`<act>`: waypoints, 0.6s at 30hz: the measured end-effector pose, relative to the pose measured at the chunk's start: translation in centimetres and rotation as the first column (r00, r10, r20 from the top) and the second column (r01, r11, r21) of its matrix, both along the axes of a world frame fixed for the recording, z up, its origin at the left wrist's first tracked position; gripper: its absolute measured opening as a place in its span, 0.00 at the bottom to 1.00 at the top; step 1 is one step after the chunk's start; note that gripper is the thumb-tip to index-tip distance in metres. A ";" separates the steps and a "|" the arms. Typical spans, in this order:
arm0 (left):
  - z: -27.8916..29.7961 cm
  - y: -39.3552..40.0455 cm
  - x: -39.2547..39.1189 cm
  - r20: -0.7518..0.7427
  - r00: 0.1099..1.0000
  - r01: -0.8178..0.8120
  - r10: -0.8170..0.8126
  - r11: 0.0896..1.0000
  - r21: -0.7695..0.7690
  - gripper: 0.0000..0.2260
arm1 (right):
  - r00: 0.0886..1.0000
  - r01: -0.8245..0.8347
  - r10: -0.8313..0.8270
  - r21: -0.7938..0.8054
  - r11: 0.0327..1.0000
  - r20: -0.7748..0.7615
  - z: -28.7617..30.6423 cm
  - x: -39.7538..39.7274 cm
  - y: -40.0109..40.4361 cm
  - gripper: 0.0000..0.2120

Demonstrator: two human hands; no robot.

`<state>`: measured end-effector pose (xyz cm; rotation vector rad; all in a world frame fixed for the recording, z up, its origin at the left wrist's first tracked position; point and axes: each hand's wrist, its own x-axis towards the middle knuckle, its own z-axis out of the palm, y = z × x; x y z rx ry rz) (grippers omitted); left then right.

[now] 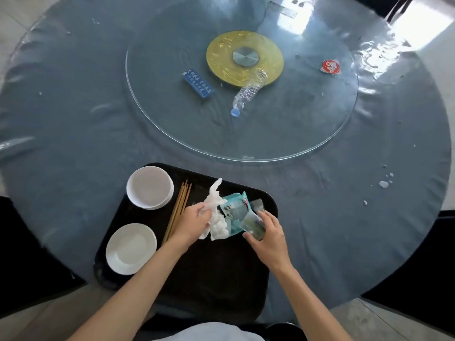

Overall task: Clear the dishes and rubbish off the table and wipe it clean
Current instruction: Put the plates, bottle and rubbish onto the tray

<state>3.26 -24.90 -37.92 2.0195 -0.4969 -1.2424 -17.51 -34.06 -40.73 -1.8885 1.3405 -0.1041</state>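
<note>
Rubbish first: a crumpled white tissue (216,215) and a teal wrapper (235,212) sit bunched together over the far part of the black tray (211,279), with a clear plastic wrapper (253,223) just to their right. The left hand (192,222) has its fingers curled into the tissue, gripping it. The right hand (268,236) pinches the clear plastic wrapper between thumb and fingers. The two hands are close together, the rubbish between them — both over the tray.

On the tray's left side, a stack of white bowls (149,187) sits at the far corner and a white plate (131,248) at the near corner. Wooden chopsticks (178,210) lie in a bundle between the dishes and the left hand, their near ends hidden under the wrist.

The tray rests at the near edge of the round table (73,119), which wears a blue-grey cover under glossy clear plastic. White crumbs and drops (384,183) dot the right side of the cover.

Further out, the glass turntable (307,124) holds a crushed clear bottle (248,92) with a blue cap, lying on its side and overlapping the yellow centre disc (221,62). A blue box (198,83) with white print lies left of the bottle, and a red-and-white lid (331,66) lies well apart near the right rim.
</note>
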 end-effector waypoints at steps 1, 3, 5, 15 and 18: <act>-0.2 0.0 -0.1 0.081 0.994 0.075 -0.077 0.997 0.017 0.11 | 0.999 -0.005 0.005 0.013 1.000 -0.031 0.1 0.0 0.3 0.40; -0.6 0.1 -0.2 0.231 0.949 0.204 -0.215 0.976 0.069 0.17 | 0.998 0.002 0.000 0.020 1.000 -0.069 0.3 0.0 0.8 0.47; -0.8 0.7 -0.3 0.315 0.907 0.259 -0.278 0.960 0.101 0.23 | 0.997 0.002 0.001 0.028 1.000 -0.076 0.5 -0.1 1.3 0.52; 0.9 2.4 0.0 0.451 0.721 0.379 -0.526 0.844 0.379 0.36 | 0.991 -0.035 0.024 -0.085 0.996 -0.131 3.1 -0.6 2.2 0.53; 2.2 2.0 0.5 0.489 0.688 0.376 -0.536 0.840 0.391 0.36 | 0.991 -0.030 0.010 -0.148 0.989 -0.133 4.1 -0.1 1.3 0.51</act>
